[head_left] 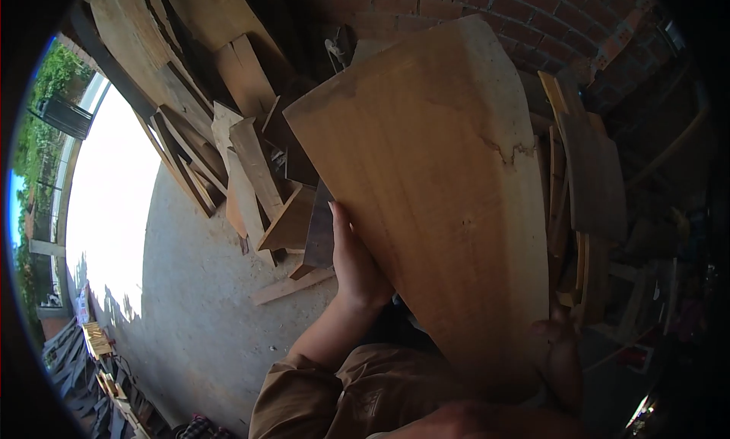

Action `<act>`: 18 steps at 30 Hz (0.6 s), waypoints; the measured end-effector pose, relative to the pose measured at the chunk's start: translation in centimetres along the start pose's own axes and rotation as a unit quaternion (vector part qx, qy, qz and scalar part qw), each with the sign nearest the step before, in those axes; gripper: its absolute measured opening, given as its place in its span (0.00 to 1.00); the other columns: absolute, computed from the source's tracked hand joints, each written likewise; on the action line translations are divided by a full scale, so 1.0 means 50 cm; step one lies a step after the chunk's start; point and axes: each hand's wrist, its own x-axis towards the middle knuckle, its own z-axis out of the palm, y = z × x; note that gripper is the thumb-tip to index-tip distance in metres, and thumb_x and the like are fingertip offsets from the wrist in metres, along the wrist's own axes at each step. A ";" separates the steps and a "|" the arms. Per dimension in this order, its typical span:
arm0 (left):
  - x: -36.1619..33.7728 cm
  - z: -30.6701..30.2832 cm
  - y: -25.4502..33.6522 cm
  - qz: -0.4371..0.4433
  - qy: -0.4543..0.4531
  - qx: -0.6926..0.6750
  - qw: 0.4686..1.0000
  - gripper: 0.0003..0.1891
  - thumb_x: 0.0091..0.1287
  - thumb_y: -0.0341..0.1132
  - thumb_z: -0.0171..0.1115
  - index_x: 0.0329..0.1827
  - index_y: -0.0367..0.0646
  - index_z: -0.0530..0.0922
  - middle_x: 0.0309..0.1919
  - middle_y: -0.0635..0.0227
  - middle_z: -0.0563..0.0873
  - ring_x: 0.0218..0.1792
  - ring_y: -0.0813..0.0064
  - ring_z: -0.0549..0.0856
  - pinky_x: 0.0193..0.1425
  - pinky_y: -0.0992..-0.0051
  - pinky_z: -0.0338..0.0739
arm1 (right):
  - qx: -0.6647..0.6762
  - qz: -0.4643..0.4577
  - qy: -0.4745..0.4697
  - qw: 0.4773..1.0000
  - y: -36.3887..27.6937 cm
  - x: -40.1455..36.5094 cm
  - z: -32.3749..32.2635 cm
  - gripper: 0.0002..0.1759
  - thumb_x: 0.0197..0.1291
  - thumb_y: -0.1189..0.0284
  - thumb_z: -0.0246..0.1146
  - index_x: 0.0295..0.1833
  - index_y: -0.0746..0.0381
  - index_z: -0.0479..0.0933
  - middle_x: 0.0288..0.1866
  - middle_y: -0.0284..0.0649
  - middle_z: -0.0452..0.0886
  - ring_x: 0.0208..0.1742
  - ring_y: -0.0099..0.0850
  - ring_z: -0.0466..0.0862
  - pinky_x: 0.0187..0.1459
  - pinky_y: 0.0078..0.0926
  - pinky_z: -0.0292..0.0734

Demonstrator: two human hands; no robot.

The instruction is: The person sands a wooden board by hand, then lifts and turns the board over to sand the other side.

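A wide, thick-looking wooden slab (426, 180) is held up in front of me, tilted, with a pale live edge along its right side and a small dark crack near that edge. My left hand (356, 264) grips its left edge, thumb along the side and the other fingers hidden behind the board. Lower down on the right edge, my right hand (557, 355) holds the slab in shadow, its thumb at the border of the wood.
Offcuts and planks (255, 165) lean in a pile behind the slab at the left. More boards (593, 173) stand at the right against a brick wall (532, 13). Concrete floor (198, 287) stretches left toward a sunlit opening. Thin strips (72, 363) lie lower left.
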 end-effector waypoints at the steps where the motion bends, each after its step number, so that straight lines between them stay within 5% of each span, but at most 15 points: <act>1: -0.002 -0.001 0.000 0.000 0.003 0.001 1.000 0.36 0.65 0.62 0.40 0.65 0.41 0.58 0.62 0.60 0.66 0.62 0.61 0.67 0.64 0.61 0.62 | -0.023 -0.004 0.005 1.000 0.002 -0.005 -0.004 0.47 0.40 0.63 0.69 0.65 0.71 0.55 0.59 0.46 0.69 0.60 0.36 0.68 0.57 0.33 0.65; 7: -0.003 -0.001 0.008 -0.020 0.051 -0.008 0.998 0.35 0.66 0.61 0.40 0.66 0.42 0.57 0.63 0.61 0.66 0.62 0.62 0.67 0.64 0.61 0.62 | -0.040 0.003 -0.002 0.999 0.000 0.002 0.003 0.47 0.41 0.62 0.69 0.65 0.71 0.56 0.59 0.45 0.68 0.60 0.36 0.68 0.59 0.33 0.63; 12: 0.025 -0.046 -0.003 -0.023 -0.013 -0.074 0.997 0.34 0.66 0.60 0.42 0.66 0.43 0.57 0.63 0.62 0.65 0.63 0.62 0.66 0.65 0.61 0.61 | -0.028 -0.020 0.028 0.999 -0.014 0.024 0.033 0.46 0.43 0.60 0.69 0.64 0.71 0.57 0.59 0.43 0.69 0.60 0.34 0.68 0.59 0.33 0.62; 15: 0.035 -0.044 -0.012 0.040 0.009 0.054 0.998 0.30 0.67 0.56 0.43 0.66 0.46 0.58 0.63 0.63 0.65 0.63 0.63 0.65 0.66 0.61 0.59 | -0.065 0.017 -0.039 0.997 0.008 0.066 0.008 0.41 0.50 0.58 0.65 0.63 0.70 0.58 0.58 0.42 0.69 0.59 0.31 0.68 0.59 0.29 0.62; 18: 0.045 -0.065 -0.010 0.044 -0.029 0.022 0.998 0.27 0.69 0.51 0.43 0.66 0.47 0.58 0.63 0.64 0.65 0.64 0.63 0.64 0.67 0.61 0.58 | -0.190 0.046 -0.026 0.980 0.004 0.124 0.015 0.34 0.57 0.59 0.61 0.61 0.70 0.62 0.55 0.41 0.72 0.55 0.28 0.71 0.56 0.24 0.65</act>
